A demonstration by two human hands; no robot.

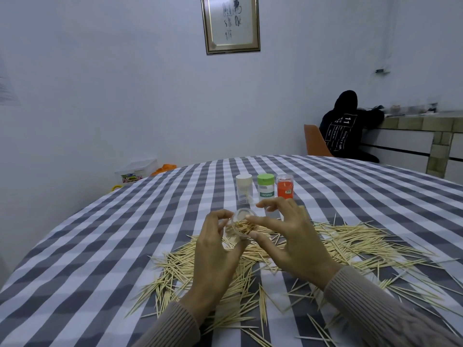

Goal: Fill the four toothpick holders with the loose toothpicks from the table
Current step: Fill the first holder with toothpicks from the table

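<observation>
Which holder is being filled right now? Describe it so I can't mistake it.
On the checked tablecloth, three capped holders stand in a row beyond the toothpick pile. Nearer than these, the left hand holds a clear holder: it alone is uncapped and off the table, with toothpicks inside.

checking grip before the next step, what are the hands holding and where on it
The left hand grips the small clear plastic toothpick holder around its side wall. The right hand holds nothing clearly; its fingertips are at the holder's open rim.
</observation>
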